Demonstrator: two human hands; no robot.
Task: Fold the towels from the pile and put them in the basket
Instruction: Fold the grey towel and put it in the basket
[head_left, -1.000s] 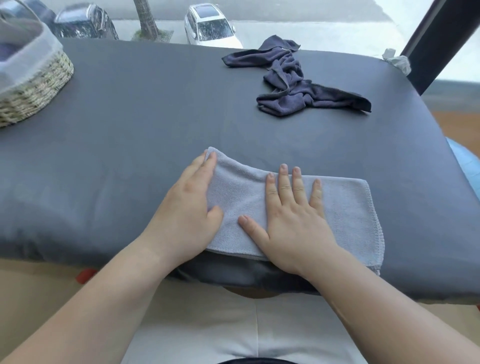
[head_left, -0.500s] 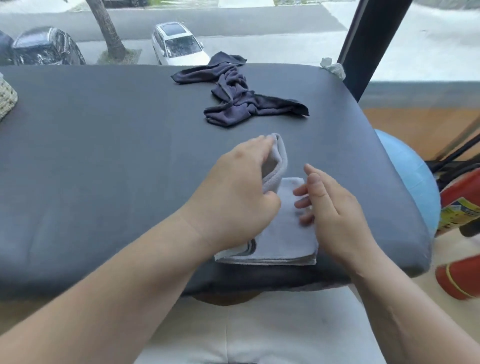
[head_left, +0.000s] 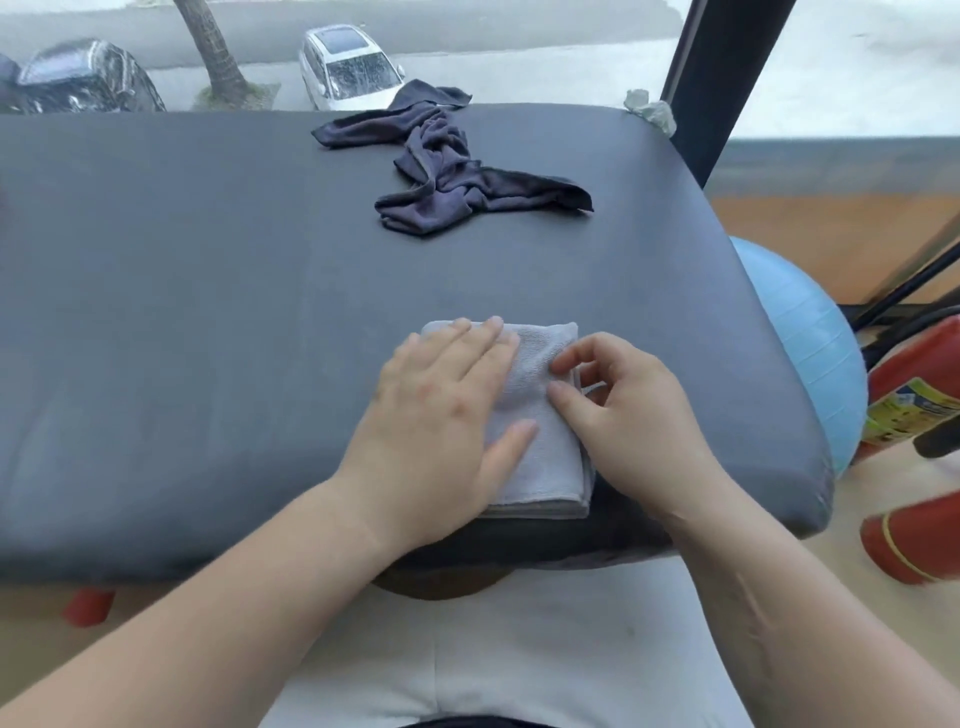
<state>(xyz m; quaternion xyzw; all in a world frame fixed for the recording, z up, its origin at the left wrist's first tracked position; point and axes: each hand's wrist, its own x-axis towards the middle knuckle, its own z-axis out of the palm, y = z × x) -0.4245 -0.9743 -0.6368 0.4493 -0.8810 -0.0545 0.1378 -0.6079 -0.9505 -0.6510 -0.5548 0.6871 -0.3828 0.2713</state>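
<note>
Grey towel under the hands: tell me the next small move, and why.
Probably square up the right edge before lifting. The grey towel lies folded small near the front edge of the table, with the left hand flat on it. The curled fingertips of the right hand touch its right edge, where a lower layer seems to stick out. The basket is not in view.

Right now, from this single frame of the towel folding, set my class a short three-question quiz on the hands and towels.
1. True or false: the left hand lies flat on the light grey towel.
2. The dark towel is: A folded, B crumpled, C under a hand.
3. Fill in: the light grey towel lies by the table's ___ edge.
Key: 1 true; 2 B; 3 near.
</note>
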